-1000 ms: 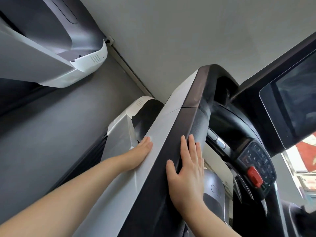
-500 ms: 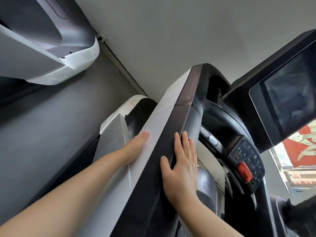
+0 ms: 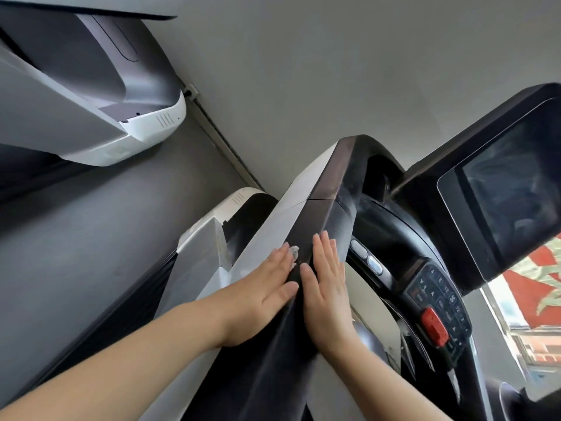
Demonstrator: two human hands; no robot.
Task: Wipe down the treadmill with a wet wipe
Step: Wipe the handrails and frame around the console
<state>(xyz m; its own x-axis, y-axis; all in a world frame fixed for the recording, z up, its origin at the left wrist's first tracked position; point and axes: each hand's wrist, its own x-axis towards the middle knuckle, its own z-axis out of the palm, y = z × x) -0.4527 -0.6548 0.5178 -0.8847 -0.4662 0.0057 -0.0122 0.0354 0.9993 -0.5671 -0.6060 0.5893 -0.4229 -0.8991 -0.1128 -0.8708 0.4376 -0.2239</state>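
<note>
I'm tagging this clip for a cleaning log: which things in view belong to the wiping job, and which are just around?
Part of the job:
left hand, flat on the rail
right hand, flat on the rail
wipe, by the left fingertips
rail

Just around:
screen
keypad
red button
second treadmill

Two hands show, the left hand [image 3: 263,288] and the right hand [image 3: 327,287], both flat on one treadmill handrail [image 3: 318,208]. One small bit of wet wipe [image 3: 294,252] peeks out by the left fingers. There are two treadmills: the near treadmill [image 3: 209,238] and a second treadmill [image 3: 91,95] at upper left. One screen [image 3: 513,199], one red stop button [image 3: 434,326], one keypad [image 3: 440,294] and two oval handrail buttons [image 3: 365,256] are visible.
</note>
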